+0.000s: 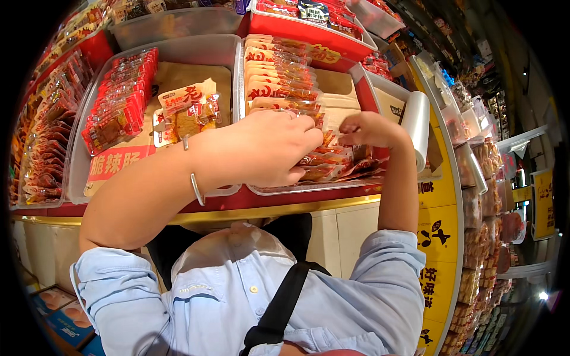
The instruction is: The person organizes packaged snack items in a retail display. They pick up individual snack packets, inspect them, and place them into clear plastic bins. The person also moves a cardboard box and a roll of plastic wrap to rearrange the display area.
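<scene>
My left hand (276, 144), with a metal bangle at its wrist, reaches across to a clear plastic bin (240, 102) of snack packets. It lies over the near end of a row of upright red-and-white snack packets (282, 89); its fingertips are partly hidden, so a hold cannot be told. To its right, my right hand (367, 129) hovers with curled fingers over loose packets (327, 160) at the bin's near right; whether it touches one is unclear. Brown cardboard (340, 89) shows beside the row.
A neighbouring bin (167, 44) at left holds a row of red packets (122, 98) and loose packets (185, 113) on cardboard. A roll of clear plastic bags (416, 129) stands right of my right hand. A red-sided bin (307, 33) sits behind. The gold counter edge (343, 204) runs before me.
</scene>
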Demonstrator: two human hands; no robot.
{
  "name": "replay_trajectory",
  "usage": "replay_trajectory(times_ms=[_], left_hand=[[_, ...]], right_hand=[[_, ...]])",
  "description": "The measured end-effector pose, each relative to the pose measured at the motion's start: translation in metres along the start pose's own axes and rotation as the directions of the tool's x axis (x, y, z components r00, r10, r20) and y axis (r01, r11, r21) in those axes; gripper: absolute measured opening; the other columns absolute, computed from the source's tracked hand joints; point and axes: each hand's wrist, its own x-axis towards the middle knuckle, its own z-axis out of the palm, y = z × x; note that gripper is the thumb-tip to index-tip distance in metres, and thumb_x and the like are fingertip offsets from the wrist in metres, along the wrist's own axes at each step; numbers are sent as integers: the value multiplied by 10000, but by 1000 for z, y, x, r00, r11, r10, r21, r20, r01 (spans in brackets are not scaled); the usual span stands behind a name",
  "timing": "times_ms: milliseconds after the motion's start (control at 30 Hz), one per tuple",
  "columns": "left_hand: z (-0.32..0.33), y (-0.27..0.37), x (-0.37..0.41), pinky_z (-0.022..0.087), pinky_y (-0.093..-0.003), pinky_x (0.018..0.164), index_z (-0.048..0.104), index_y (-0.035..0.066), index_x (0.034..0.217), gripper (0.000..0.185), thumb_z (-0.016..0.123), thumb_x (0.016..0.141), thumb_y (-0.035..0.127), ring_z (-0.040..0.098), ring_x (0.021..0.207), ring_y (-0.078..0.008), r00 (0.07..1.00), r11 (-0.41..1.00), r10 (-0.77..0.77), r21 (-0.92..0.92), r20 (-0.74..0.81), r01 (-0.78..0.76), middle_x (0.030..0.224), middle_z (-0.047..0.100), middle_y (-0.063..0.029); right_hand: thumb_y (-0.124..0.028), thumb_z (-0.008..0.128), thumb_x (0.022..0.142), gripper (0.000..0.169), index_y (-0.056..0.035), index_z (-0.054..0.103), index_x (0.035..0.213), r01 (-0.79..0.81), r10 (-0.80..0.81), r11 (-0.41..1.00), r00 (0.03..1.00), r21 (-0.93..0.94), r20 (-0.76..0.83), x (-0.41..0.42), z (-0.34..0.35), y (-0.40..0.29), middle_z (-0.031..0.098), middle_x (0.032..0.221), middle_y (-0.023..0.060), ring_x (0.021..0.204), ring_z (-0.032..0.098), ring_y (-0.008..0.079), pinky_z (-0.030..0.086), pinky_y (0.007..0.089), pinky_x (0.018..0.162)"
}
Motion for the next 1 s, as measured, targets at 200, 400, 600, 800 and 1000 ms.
replay_trajectory(times_ms=[200,400,600,800,1000], left_hand=[[-2,-4,2,430,-357,790,517,19,752,260,596,746,267,552,741,-284,999,999,21,45,37,-23,760,533,-127],[0,-5,2,424,-360,801,526,23,698,266,587,752,276,552,711,-284,1000,997,11,82,-11,-10,711,529,-120],[-6,-3,2,446,-369,689,527,22,719,268,584,751,282,556,705,-280,997,995,-38,98,61,32,720,527,-123],[-2,-1,1,451,-364,631,520,24,742,264,585,757,279,555,697,-276,1000,997,-30,74,4,30,754,517,-122],[-6,-1,2,446,-372,627,518,20,753,255,589,758,265,544,699,-291,998,998,-57,-14,33,58,785,510,-124]], right_hand=[[-168,552,828,161,-22,569,894,250,-215,928,965,275,-151,-9,12,33,564,745,47,695,525,107,438,284,566],[-138,483,875,128,-21,509,829,577,-41,676,651,458,-758,9,-22,18,446,691,-41,640,432,62,376,202,597],[-320,556,814,274,-72,502,918,351,-490,-467,662,812,-568,47,-49,-31,402,659,-19,568,379,77,332,196,518],[-401,500,820,388,-41,447,954,-63,-918,-327,259,943,-301,72,-24,-57,442,678,48,558,462,152,386,267,486],[-381,466,847,328,-59,422,891,-5,-932,-301,214,953,-293,55,-25,-69,446,633,47,497,457,149,377,266,436]])
